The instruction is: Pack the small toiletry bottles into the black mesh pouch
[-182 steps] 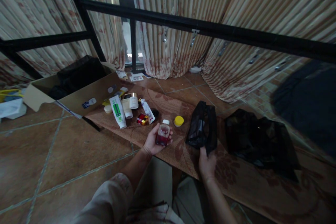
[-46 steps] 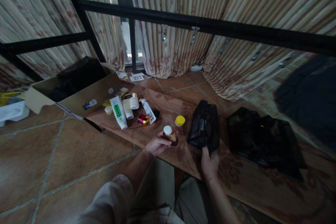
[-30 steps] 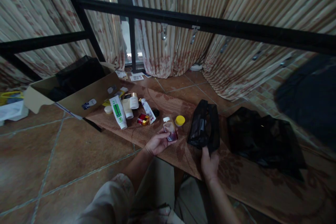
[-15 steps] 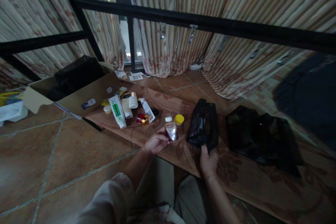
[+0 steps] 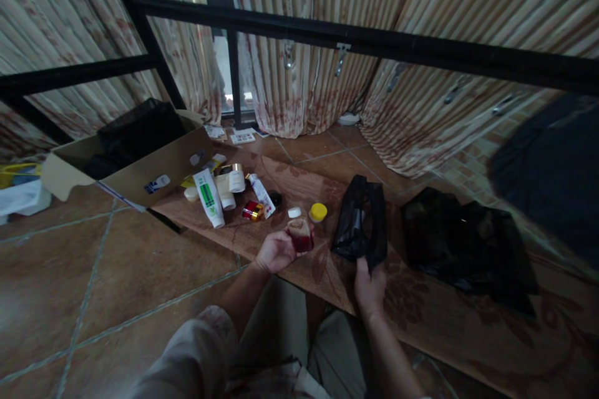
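My left hand point(image 5: 277, 251) is closed around the lower part of a small clear bottle point(image 5: 300, 232) with a white cap and dark red liquid inside. The bottle leans a little to the left. Just behind it stands a jar with a yellow lid point(image 5: 319, 212). My right hand point(image 5: 370, 287) grips the near edge of a black plastic bag point(image 5: 349, 224), which stands partly open on the cloth-covered bench. A red jar with a gold lid point(image 5: 253, 211) and a floral tube point(image 5: 262, 195) lie left of the bottle.
A white and green tube point(image 5: 209, 198) and several cream containers sit at the bench's left end. An open cardboard box point(image 5: 173, 176) holds black bags. Another black bag point(image 5: 463, 243) lies at right on the brown patterned cloth point(image 5: 421, 324). A black metal rail point(image 5: 299, 28) crosses before the curtains.
The bottle has turned and tipped slightly leftward in my left hand, so its red liquid now shows at the bottom. My right hand stays on the bag.
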{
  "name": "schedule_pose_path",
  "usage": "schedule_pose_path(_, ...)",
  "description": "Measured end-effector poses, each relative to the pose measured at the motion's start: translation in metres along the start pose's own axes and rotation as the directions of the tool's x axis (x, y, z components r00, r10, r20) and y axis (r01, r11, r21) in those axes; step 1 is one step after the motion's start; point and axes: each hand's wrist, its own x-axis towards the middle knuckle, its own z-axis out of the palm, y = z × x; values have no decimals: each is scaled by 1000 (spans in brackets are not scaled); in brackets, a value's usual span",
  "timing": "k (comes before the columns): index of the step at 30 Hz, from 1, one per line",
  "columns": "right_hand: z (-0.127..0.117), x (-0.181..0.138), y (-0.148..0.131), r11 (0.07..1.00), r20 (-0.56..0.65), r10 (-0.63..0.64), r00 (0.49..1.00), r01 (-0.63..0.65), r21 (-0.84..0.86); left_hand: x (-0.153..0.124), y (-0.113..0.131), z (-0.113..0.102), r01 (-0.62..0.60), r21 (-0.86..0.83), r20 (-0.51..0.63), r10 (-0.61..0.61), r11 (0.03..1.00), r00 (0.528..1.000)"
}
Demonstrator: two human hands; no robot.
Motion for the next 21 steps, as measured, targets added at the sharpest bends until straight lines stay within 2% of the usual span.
schedule_pose_path(9, -1, -1, -3, 999, -4, 46, 999, -46, -14, 0, 2, 0, -7, 22, -17, 8, 1000, 1000)
schedule_pose_path(16, 0, -1, 0, 1000, 3, 5, 1000, -5, 3, 0, 1, 0, -3, 34, -58, 5, 999, 998)
schedule_pose_path(21, -1, -1, -1, 1000, -2, -10, 1000, 10, -12, 1, 1, -1, 1, 37, -42, 1, 999, 999)
